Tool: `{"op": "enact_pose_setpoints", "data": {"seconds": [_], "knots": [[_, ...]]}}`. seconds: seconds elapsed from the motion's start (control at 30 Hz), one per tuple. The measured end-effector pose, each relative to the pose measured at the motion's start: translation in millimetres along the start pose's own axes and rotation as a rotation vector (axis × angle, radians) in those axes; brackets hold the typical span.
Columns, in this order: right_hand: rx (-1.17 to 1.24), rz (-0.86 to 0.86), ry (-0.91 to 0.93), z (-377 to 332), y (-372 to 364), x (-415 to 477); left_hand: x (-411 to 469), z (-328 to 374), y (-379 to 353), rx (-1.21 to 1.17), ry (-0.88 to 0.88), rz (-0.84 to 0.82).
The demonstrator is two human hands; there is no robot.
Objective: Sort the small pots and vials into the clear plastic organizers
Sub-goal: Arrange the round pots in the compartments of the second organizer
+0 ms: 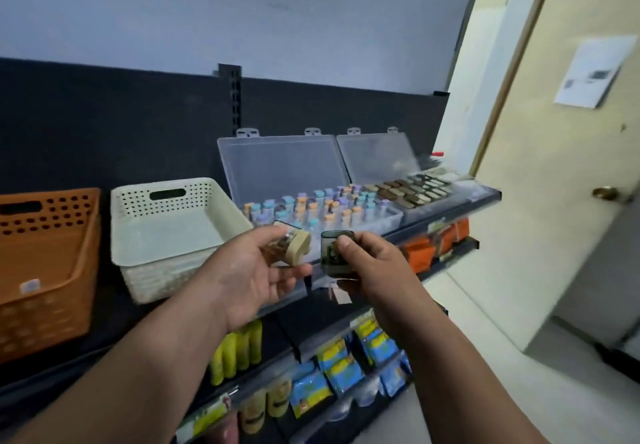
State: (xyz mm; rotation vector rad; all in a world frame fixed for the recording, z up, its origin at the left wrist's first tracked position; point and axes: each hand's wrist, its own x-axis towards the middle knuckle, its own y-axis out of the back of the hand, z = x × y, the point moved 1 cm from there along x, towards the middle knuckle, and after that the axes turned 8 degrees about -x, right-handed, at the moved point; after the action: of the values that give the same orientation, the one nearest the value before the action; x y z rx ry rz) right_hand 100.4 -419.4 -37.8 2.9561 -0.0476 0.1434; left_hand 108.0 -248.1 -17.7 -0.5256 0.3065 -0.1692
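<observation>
- Progress looks far along, by my reckoning: both clear organizers stand with lids thrown back on the shelf [485,194], and both are well stocked.
- The left organizer [280,166], at twelve o'clock from my hands, holds rows of upright vials [311,206] with blue, purple and orange caps. I see few gaps, though my fingers hide part of the nearest row.
- The right organizer [377,156], at about one o'clock, holds brown and olive pots [412,189] packed in rows. Blur keeps me from counting free places.
- My left hand [249,270] is curled round a clear pot with a beige lid [294,248]. It lies tilted, lid toward three o'clock, and I hold it in the air in front of the shelf edge.
- My right hand [374,267] pinches a smoky dark pot [334,253], thumb on its near face and fingers behind. It hangs just beside the beige-lidded one; whether the two touch I cannot tell.
- What is left, as I judge it: these two pots at least are not yet in any compartment. They look akin to those in the right organizer, so I expect them to go toward one o'clock.
- The white basket [162,187] at ten o'clock and the orange basket [45,201] at nine o'clock sit along the same wall. I see no loose pots waiting anywhere in view, so these two may be among the last.
</observation>
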Motion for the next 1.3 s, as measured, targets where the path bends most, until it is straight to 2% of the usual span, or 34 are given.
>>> {"op": "enact_pose_setpoints", "data": {"seconds": [0.23,0.47,0.73,0.87,1.07,1.17,1.3], "knots": [[0.068,0.197,-0.06,24,103,-12,46,-48,-92,0.031,0.06,-0.105],[0.128,0.367,-0.145,50,165,2,105,-85,-150,0.108,0.131,-0.186],[0.014,0.583,-0.214,69,238,62,198,-105,-218,0.021,0.246,-0.307],[0.03,0.587,-0.219,66,267,104,245,-102,-245,-0.015,0.333,-0.428],[0.139,0.574,-0.197,73,302,150,296,-106,-279,0.003,0.315,-0.496],[0.182,0.561,-0.179,75,320,167,313,-107,-293,0.035,0.261,-0.482],[0.171,0.537,-0.147,78,344,197,334,-100,-314,0.151,0.096,-0.44]]}}
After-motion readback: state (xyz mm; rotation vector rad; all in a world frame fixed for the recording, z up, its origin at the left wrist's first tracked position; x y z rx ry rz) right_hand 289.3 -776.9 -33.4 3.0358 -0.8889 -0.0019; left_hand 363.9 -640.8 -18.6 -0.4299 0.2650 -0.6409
